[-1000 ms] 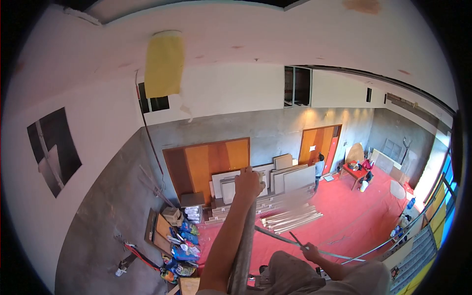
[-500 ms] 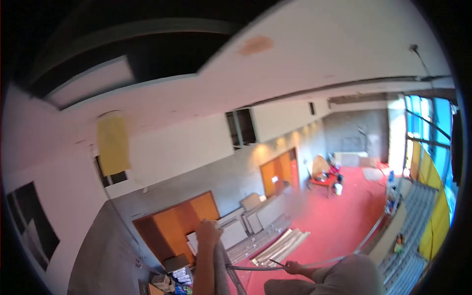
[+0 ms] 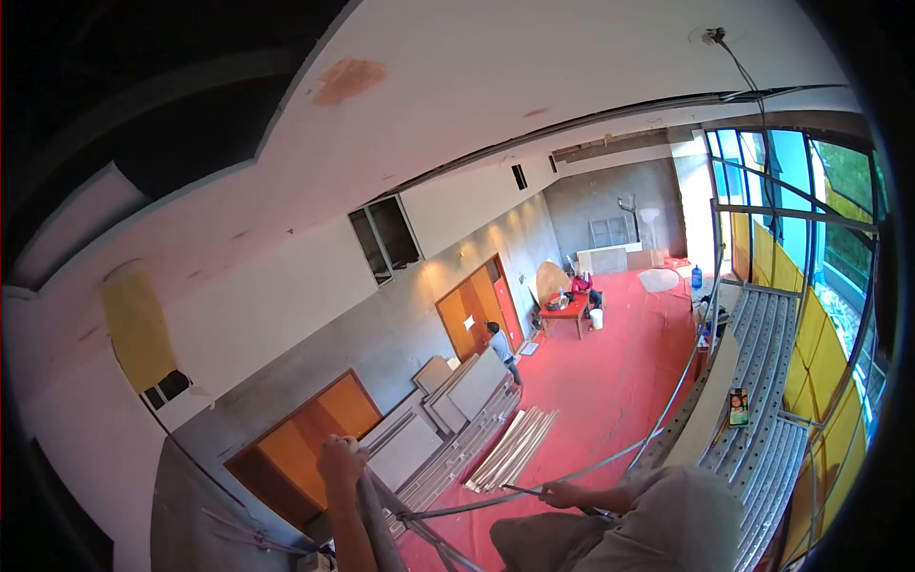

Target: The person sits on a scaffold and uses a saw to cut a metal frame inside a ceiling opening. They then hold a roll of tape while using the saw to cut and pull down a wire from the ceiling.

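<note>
My left hand (image 3: 340, 465) is closed at the upper end of a grey scaffold pole (image 3: 372, 510), in the lower middle of the view. A small pale bit shows at its fingertips, too small to name. My right hand (image 3: 564, 494) is closed around a thin dark stick-like tool (image 3: 520, 490) that points left, close to my bent knee (image 3: 538, 539). Its exact kind is not clear. A thin scaffold brace (image 3: 543, 479) runs from the pole rightwards, just beyond that hand.
Perforated metal scaffold planks (image 3: 762, 362) on the right carry a phone (image 3: 738, 407). Far below, a person (image 3: 498, 345) stands by grey boards (image 3: 477, 384) and wood strips (image 3: 515, 448) on the red floor (image 3: 610, 400). A red table (image 3: 567, 310) stands farther off. Cables (image 3: 743, 67) hang from the ceiling.
My view has swung right, so the room has shifted left and more of the windows shows. The phone and the standing person are sharper. Both hands keep their grips.
</note>
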The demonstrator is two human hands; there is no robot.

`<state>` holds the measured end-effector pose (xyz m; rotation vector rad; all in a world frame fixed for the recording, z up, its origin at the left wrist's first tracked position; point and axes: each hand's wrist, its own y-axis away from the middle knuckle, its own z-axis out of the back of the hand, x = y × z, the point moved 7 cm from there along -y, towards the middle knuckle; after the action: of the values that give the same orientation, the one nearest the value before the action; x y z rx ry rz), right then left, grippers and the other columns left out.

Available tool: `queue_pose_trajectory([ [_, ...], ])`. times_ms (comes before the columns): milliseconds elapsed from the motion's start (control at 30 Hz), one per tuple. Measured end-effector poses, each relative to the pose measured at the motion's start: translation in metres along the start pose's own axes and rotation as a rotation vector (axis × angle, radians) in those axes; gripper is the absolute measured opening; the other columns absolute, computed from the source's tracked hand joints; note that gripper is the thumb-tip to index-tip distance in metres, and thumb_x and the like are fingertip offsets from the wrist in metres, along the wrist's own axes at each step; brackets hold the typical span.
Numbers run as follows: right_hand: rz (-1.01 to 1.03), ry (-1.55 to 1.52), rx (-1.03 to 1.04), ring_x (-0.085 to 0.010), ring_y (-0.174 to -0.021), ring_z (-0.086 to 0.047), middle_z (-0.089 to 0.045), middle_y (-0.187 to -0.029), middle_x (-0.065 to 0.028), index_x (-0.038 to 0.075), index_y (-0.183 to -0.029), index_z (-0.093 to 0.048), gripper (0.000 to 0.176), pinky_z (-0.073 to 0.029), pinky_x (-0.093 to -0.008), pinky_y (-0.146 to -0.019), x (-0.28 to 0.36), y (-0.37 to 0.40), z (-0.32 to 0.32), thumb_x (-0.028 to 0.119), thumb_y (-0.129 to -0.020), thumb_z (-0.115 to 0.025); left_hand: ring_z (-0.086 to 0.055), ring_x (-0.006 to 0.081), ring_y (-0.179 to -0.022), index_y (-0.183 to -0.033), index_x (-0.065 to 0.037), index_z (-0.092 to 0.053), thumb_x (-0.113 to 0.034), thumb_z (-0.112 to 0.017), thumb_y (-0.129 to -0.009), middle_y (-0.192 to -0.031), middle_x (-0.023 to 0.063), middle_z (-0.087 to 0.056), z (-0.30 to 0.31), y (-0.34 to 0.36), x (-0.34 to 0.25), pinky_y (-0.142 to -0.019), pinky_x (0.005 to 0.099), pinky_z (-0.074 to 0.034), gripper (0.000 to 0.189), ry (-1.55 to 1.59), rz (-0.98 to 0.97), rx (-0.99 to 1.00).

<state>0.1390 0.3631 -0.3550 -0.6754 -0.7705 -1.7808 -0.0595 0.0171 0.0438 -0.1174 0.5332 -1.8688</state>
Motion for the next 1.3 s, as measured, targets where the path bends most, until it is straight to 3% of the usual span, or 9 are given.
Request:
queue_pose_trajectory([
  [300, 0.003, 0.113, -0.134, -0.0432, -0.105, -0.061, -0.065, -0.110, -0.0218, 0.010, -0.115, -0.059, 0.041, -0.047, -0.0531, -0.090, 0.017, -0.072, -0.040, 0.043, -0.093, -0.049, -0.057, 0.0294, -0.110, -0.104, -0.005, -0.069, -0.037, -0.070, -0.077, -0.117, 0.0110, -0.059, 0.004, -0.003, -0.001, -0.092, 0.0433, -0.050, 0.042, -0.022, 0.009, 0.002],
  [400, 0.119, 0.177, -0.111, -0.0426, -0.102, -0.062, -0.066, -0.108, -0.0217, 0.009, -0.114, -0.059, 0.041, -0.048, -0.0532, -0.088, 0.015, -0.070, -0.037, 0.043, -0.093, -0.050, -0.058, 0.0300, -0.108, -0.102, -0.005, -0.069, -0.037, -0.068, -0.077, -0.115, 0.0115, -0.060, -0.001, -0.003, 0.001, -0.091, 0.0441, -0.050, 0.041, -0.008, -0.058, -0.034],
  [600, 0.001, 0.081, -0.029, -0.0336, -0.096, -0.066, -0.069, -0.100, -0.0167, 0.010, -0.110, -0.062, 0.039, -0.050, -0.0483, -0.085, -0.015, -0.026, -0.010, 0.044, -0.091, -0.058, -0.059, 0.0316, -0.105, -0.102, -0.004, -0.069, -0.037, -0.068, -0.077, -0.113, 0.0119, -0.060, -0.010, -0.006, 0.006, -0.089, 0.0450, -0.051, 0.041, -0.029, -0.070, -0.071],
  [633, 0.003, 0.030, 0.026, -0.0398, -0.096, -0.063, -0.067, -0.101, -0.0195, 0.007, -0.110, -0.060, 0.038, -0.049, -0.0532, -0.082, -0.001, -0.001, 0.004, 0.039, -0.091, -0.054, -0.059, 0.0323, -0.105, -0.102, -0.004, -0.069, -0.036, -0.069, -0.076, -0.113, 0.0124, -0.061, -0.009, -0.007, 0.005, -0.089, 0.0453, -0.050, 0.041, -0.023, -0.059, -0.061],
  [733, 0.004, 0.076, -0.064, -0.0348, -0.092, -0.066, -0.069, -0.099, -0.0164, 0.010, -0.105, -0.064, 0.035, -0.050, -0.0480, -0.083, -0.010, 0.001, 0.006, 0.042, -0.091, -0.058, -0.060, 0.0331, -0.104, -0.100, -0.002, -0.070, -0.036, -0.069, -0.075, -0.110, 0.0138, -0.062, -0.010, -0.006, 0.007, -0.090, 0.0453, -0.049, 0.042, 0.002, -0.070, -0.077],
  [867, -0.029, 0.109, -0.148, -0.0397, -0.100, -0.063, -0.067, -0.103, -0.0194, 0.011, -0.110, -0.062, 0.034, -0.049, -0.0520, -0.086, -0.017, -0.052, -0.029, 0.039, -0.091, -0.056, -0.057, 0.0297, -0.112, -0.108, -0.005, -0.070, -0.037, -0.070, -0.077, -0.121, 0.0110, -0.058, -0.010, -0.008, 0.006, -0.094, 0.0431, -0.048, 0.045, -0.027, -0.068, -0.013],
  [1067, -0.112, 0.153, -0.134, -0.0440, -0.104, -0.061, -0.066, -0.109, -0.0205, 0.009, -0.112, -0.060, 0.038, -0.048, -0.0542, -0.087, -0.010, -0.080, -0.042, 0.040, -0.091, -0.056, -0.056, 0.0292, -0.112, -0.105, -0.006, -0.070, -0.038, -0.070, -0.076, -0.120, 0.0097, -0.058, -0.011, -0.009, 0.008, -0.093, 0.0424, -0.049, 0.043, -0.011, -0.050, 0.017],
  [1167, -0.011, 0.200, -0.186, -0.0400, -0.098, -0.064, -0.068, -0.101, -0.0190, 0.009, -0.109, -0.062, 0.038, -0.050, -0.0518, -0.084, -0.015, -0.067, -0.033, 0.042, -0.091, -0.055, -0.055, 0.0291, -0.112, -0.105, -0.006, -0.070, -0.037, -0.069, -0.077, -0.118, 0.0092, -0.059, 0.001, 0.000, 0.000, -0.092, 0.0422, -0.050, 0.042, 0.010, -0.028, 0.025],
  [1300, -0.009, 0.095, -0.073, -0.0336, -0.087, -0.067, -0.069, -0.090, -0.0163, 0.009, -0.103, -0.065, 0.035, -0.052, -0.0473, -0.078, -0.031, -0.031, -0.012, 0.042, -0.091, -0.058, -0.056, 0.0290, -0.111, -0.104, -0.005, -0.070, -0.037, -0.069, -0.077, -0.115, 0.0093, -0.059, -0.005, -0.001, 0.004, -0.092, 0.0420, -0.049, 0.042, 0.025, -0.028, -0.017],
])
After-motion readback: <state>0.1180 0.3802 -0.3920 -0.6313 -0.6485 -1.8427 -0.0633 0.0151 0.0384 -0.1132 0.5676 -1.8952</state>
